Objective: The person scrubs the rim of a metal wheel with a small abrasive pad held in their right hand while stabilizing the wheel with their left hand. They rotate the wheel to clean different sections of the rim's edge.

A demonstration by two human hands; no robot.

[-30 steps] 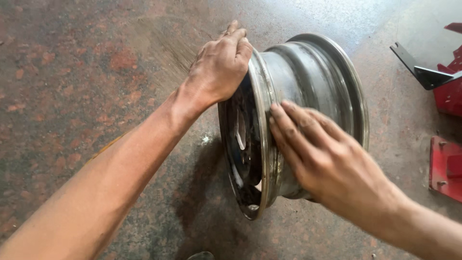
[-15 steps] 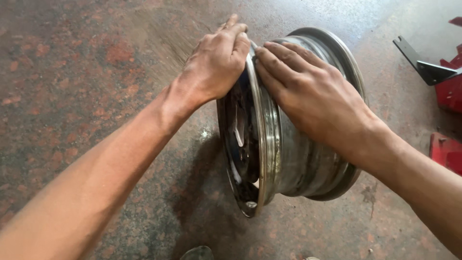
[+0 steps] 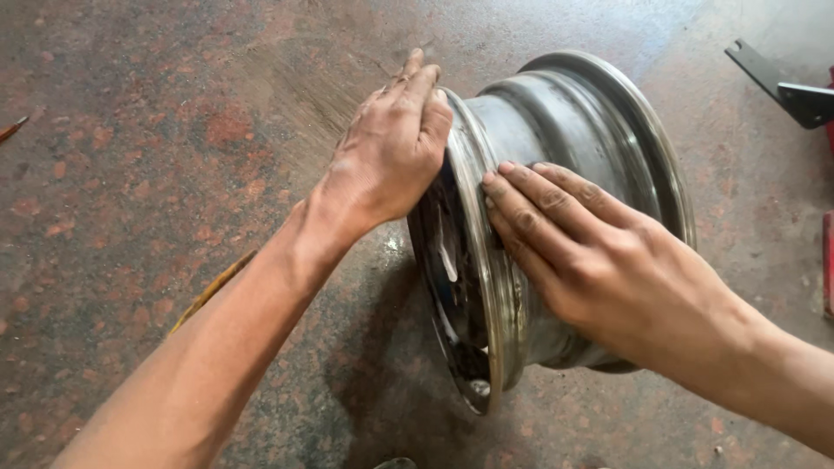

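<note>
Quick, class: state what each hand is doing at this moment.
Left hand: open, palm pressed on the near rim of the steel wheel rim.
Right hand: open, fingers flat on its barrel.

Single head view, looking steeply down, close over steel wheel rim on stained floor.
</note>
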